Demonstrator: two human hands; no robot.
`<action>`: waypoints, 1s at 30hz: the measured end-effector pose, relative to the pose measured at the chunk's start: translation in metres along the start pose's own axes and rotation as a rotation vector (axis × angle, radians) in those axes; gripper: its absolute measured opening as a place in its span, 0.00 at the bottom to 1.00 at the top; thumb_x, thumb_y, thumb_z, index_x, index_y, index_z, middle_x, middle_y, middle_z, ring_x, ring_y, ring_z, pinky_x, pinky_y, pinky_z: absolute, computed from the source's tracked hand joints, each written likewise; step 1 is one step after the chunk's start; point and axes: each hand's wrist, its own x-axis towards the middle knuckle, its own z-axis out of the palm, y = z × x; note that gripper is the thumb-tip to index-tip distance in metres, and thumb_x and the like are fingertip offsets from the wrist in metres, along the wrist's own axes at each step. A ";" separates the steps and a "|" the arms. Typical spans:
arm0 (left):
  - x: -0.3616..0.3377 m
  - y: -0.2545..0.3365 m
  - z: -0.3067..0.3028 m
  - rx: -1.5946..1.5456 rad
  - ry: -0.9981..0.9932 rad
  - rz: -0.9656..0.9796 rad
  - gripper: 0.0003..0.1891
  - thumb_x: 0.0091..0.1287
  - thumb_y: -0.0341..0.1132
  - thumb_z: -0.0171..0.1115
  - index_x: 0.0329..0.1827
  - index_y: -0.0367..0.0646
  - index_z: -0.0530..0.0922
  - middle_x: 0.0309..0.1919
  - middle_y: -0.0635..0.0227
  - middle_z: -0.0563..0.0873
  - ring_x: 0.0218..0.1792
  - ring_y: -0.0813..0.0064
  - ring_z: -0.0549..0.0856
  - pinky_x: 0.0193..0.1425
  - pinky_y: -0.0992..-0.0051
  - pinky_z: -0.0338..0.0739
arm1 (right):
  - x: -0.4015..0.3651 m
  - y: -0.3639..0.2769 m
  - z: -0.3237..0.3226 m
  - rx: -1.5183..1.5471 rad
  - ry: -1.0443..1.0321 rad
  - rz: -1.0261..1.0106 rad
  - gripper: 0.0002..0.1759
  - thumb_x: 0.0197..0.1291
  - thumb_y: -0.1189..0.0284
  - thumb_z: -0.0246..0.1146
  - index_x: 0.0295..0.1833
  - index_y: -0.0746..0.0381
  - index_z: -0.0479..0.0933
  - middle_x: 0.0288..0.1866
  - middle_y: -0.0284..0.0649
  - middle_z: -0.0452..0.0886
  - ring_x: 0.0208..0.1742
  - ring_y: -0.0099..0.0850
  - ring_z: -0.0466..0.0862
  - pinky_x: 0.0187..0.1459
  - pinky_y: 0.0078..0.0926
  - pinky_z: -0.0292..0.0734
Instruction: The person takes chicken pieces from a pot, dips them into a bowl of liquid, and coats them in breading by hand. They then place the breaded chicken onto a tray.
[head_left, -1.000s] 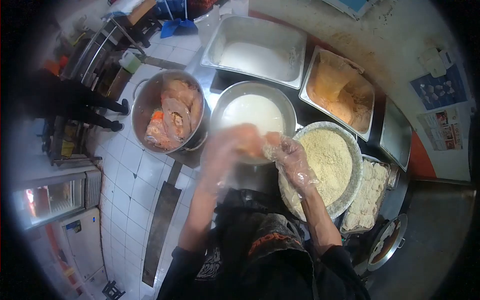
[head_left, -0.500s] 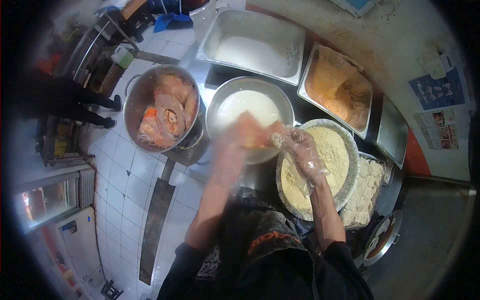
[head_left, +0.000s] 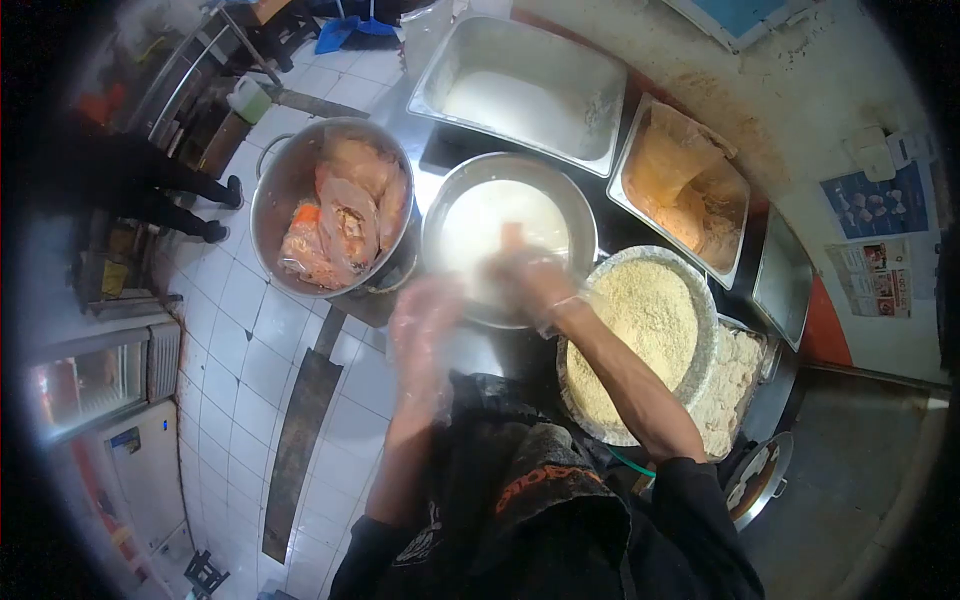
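Observation:
A round metal bowl (head_left: 440, 215) holds white liquid, with a pinkish piece (head_left: 512, 236) at its middle. Over the right part of this bowl is my right hand (head_left: 535, 280), in a clear plastic glove and smeared by motion, close to the piece; whether it grips it is hidden. My left hand (head_left: 425, 325), also gloved and blurred, hovers at the bowl's lower left edge, beside the pot. At the right, a large basin (head_left: 706, 350) of pale yellow crumbs lies below my right forearm.
A deep pot (head_left: 262, 215) of raw meat and plastic bags stands left. Behind are a metal tray (head_left: 600, 150) with white contents and a tray (head_left: 738, 235) with orange contents. Coated pieces (head_left: 728, 385) lie right. A person's legs (head_left: 185, 190) show far left.
My right hand has moved left from the crumb basin to over the bowl. My left hand has drawn back left and down from the bowl. The view has shifted slightly.

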 end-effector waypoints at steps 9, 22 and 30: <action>0.001 -0.014 -0.020 0.023 0.021 0.050 0.14 0.74 0.33 0.62 0.59 0.39 0.75 0.56 0.54 0.87 0.53 0.61 0.89 0.58 0.67 0.82 | 0.022 0.032 -0.015 0.051 -0.040 0.025 0.11 0.69 0.69 0.60 0.46 0.59 0.86 0.40 0.45 0.88 0.43 0.40 0.88 0.48 0.37 0.82; -0.010 0.000 -0.006 0.045 0.029 0.033 0.12 0.73 0.34 0.63 0.56 0.41 0.77 0.54 0.57 0.87 0.52 0.64 0.88 0.58 0.68 0.81 | 0.013 0.007 -0.077 -0.215 0.075 -0.084 0.18 0.67 0.60 0.66 0.41 0.68 0.85 0.37 0.56 0.87 0.39 0.50 0.87 0.46 0.42 0.80; -0.019 -0.001 0.004 0.085 0.021 0.026 0.12 0.73 0.35 0.63 0.55 0.42 0.77 0.51 0.59 0.87 0.52 0.65 0.88 0.60 0.67 0.80 | -0.040 -0.060 -0.161 -0.058 0.274 -0.239 0.14 0.65 0.64 0.69 0.42 0.66 0.87 0.35 0.49 0.89 0.30 0.36 0.87 0.36 0.36 0.84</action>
